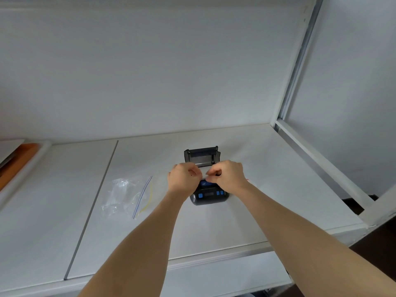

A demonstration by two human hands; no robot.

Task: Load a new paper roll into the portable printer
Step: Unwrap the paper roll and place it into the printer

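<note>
A small black portable printer (209,197) with blue buttons sits on the white table (267,189), its lid (201,156) standing open at the back. A white paper roll (204,172) lies at the printer's open bay, mostly hidden by my hands. My left hand (184,179) has its fingers curled round the roll's left end. My right hand (228,176) pinches the paper's edge at the roll's right side, just above the blue label.
An empty clear zip bag (126,196) with a blue and yellow seal lies to the left of the printer. A white tray (27,163) holding an orange item sits at the far left. A metal frame post (300,65) rises at the right; the table's front edge is near.
</note>
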